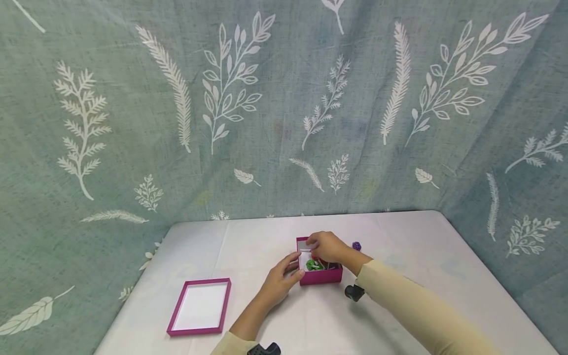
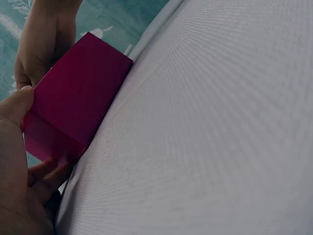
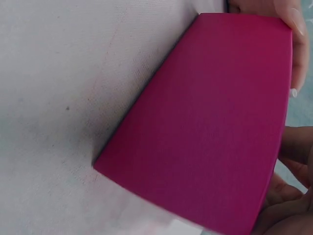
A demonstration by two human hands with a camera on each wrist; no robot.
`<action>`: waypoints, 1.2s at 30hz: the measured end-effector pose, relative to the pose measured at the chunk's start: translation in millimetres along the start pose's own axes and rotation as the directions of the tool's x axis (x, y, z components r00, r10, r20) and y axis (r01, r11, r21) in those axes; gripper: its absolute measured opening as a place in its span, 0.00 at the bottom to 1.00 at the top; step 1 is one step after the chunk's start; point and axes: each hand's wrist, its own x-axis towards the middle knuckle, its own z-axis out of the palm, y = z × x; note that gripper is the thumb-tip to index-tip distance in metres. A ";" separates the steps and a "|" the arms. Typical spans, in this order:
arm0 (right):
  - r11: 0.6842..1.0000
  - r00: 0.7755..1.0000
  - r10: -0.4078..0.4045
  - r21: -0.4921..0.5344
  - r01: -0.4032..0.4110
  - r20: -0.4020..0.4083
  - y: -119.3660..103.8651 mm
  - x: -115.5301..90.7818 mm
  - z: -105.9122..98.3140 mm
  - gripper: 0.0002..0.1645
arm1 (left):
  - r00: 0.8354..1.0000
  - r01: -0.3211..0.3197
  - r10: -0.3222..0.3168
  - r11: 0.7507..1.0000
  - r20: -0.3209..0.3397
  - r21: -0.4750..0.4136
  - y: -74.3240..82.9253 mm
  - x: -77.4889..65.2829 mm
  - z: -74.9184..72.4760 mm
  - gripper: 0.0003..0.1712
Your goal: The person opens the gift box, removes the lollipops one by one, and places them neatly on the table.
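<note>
A small magenta box (image 1: 321, 277), without its lid, stands on the table with a white inside. My left hand (image 1: 277, 282) holds its left side, thumb at the front corner and fingers along the side wall; in the left wrist view the thumb lies on the rim of the box (image 2: 80, 88). From the right, my right hand (image 1: 329, 246) reaches over into the box, fingers bent downward. The walls of the box (image 3: 210, 112) hide what those fingertips hold or touch. Beside them inside lie a bright green item (image 1: 314, 265) and a red one (image 1: 315, 257).
A shallow magenta-edged lid (image 1: 199, 305), white inside, lies at the left of the white-covered table (image 1: 399, 305). Behind the right wrist sits a small purple item (image 1: 357, 245). A green leaf-patterned cloth (image 1: 275, 123) hangs around the back and sides.
</note>
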 end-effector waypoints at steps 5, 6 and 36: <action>0.995 1.000 0.024 -0.092 -0.025 -0.008 -2.9 -0.1 5.6 0.17 | 1.000 -0.021 0.021 1.000 0.000 -0.010 -0.6 0.3 0.5 0.33; 0.992 1.000 0.020 -0.121 -0.020 -0.007 -3.2 -0.4 6.6 0.17 | 1.000 -0.021 0.021 1.000 -0.002 -0.013 -0.1 0.0 0.8 0.33; 0.940 0.997 -0.039 -0.335 0.057 0.062 -6.2 5.9 26.4 0.19 | 0.998 -0.063 0.064 0.997 0.019 -0.048 40.5 -10.4 -9.5 0.32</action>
